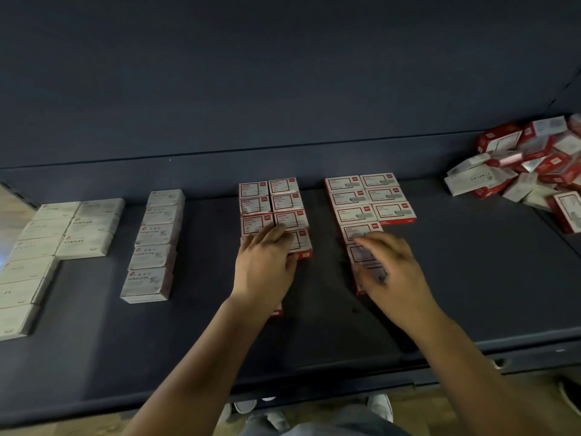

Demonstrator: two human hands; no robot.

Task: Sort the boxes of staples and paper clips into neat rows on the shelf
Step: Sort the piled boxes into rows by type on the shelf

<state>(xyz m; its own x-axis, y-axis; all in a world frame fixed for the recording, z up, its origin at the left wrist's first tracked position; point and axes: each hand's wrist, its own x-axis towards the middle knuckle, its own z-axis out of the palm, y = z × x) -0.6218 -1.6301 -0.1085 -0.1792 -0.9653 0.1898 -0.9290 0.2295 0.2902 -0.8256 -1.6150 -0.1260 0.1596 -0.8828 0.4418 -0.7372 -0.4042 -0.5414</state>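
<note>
Resting flat with straight fingers, the left hand (267,262) presses on the near boxes of one red block (273,212). The right hand (390,272) is blurry; I cannot tell if it holds the front box of the next red block (364,202). This looks like tidying rows. Next, more boxes must come from the messy pile (531,165) far right. White boxes (63,234) are cut off left.

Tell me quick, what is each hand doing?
Left hand: open, flat on the red boxes.
Right hand: blurred, over a red box row; grip cannot be told.
</note>
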